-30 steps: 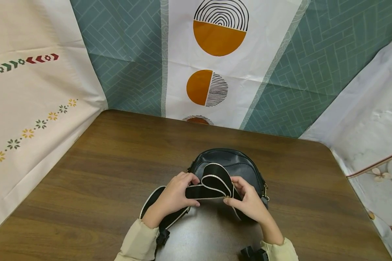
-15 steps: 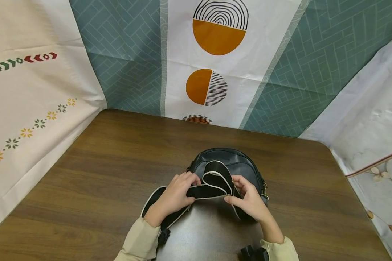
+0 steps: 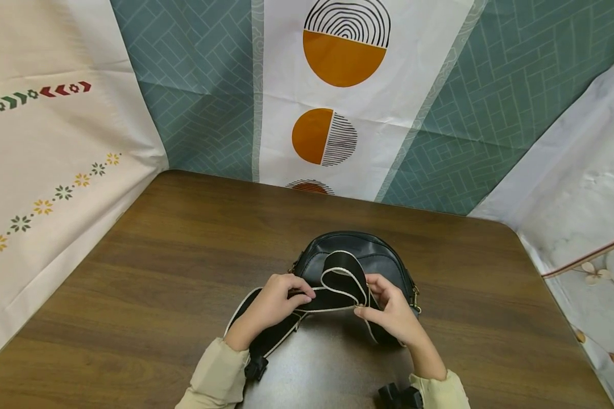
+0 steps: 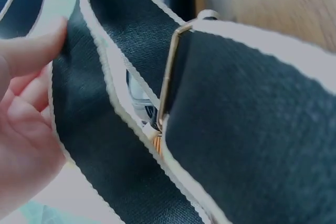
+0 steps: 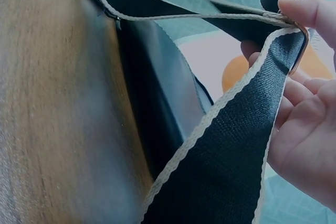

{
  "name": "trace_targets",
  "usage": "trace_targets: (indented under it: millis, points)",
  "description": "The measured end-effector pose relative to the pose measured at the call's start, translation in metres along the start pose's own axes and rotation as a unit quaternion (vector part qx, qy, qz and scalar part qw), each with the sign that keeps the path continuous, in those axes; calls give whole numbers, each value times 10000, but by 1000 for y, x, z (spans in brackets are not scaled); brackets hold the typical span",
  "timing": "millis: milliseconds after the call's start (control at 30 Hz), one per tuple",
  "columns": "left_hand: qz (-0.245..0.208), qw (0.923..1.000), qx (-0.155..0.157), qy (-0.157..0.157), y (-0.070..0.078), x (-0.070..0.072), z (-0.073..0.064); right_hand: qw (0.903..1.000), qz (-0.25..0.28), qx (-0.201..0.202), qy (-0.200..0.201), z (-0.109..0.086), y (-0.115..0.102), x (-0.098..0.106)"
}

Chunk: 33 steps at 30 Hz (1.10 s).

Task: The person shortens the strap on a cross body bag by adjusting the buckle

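Observation:
A black shoulder bag (image 3: pixel 355 244) with a rounded top stands on the wooden table, its wide black strap (image 3: pixel 327 301) edged in cream cord. My left hand (image 3: pixel 272 301) pinches the strap left of a raised loop (image 3: pixel 340 267). At the base of that loop, my right hand (image 3: pixel 393 313) pinches the strap by a gold-coloured metal slider (image 5: pixel 301 51), thumb on the near side and fingers behind. Another gold-coloured metal loop (image 4: pixel 170 72) shows on the strap in the left wrist view. From there the strap runs under my left forearm.
The brown table (image 3: pixel 194 244) reaches to a patterned cloth (image 3: pixel 210 113) at the back. White printed cloths hang at the left (image 3: pixel 71 136) and right (image 3: pixel 583 170). Black wrist devices sit by both sleeves. A gold-coloured clasp (image 3: pixel 415 298) hangs at the bag's right side.
My left thumb and fingers have drawn together on the strap, the hand turning slightly. The strap loop has risen and shifted a little right. My right hand keeps its hold, and the bag stays put.

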<state>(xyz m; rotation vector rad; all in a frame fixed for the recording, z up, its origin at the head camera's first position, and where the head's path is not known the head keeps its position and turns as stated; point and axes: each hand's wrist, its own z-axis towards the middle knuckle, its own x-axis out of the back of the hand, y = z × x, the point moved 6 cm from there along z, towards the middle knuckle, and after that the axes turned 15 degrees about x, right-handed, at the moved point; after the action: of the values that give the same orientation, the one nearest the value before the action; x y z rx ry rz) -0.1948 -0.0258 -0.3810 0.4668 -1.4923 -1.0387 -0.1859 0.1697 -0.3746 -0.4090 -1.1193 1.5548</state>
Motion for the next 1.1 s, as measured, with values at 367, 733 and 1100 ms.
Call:
trace_targets:
  millis: [367,733,1100]
  points:
    - [-628,9959,649,80,-8,16,-3,9991,-329,-261,-109,-6,2,2]
    - [-414,9924,1025,540,-34,48,-13,9992,343,192,-80,-13,1,10]
    - [-522,9866,1360,729,-50,75,-25,9994,37,-333,19,-18,7,18]
